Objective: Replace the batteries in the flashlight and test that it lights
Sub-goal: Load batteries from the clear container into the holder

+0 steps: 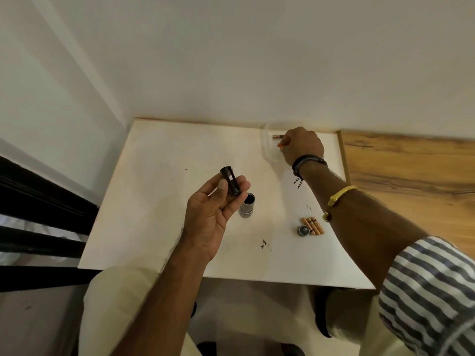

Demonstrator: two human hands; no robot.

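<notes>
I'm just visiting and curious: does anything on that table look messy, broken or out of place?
Nothing is broken. The flashlight body stands open because it is being refilled. Only small dark specks mark the white table near its front edge; what they are is unclear.

The white worktop (159, 201) stands against the wall, with a wood-grain surface (411, 176) adjoining its right edge. On it, near the middle, a grey flashlight body (246, 206) stands upright with its open end up. Toward the right lie a few copper-and-black batteries (313, 225) side by side, touching a round dark cap (303, 230). A clear plastic container (270, 145) sits at the far edge. Small dark marks (264, 244) fleck the near part.
</notes>
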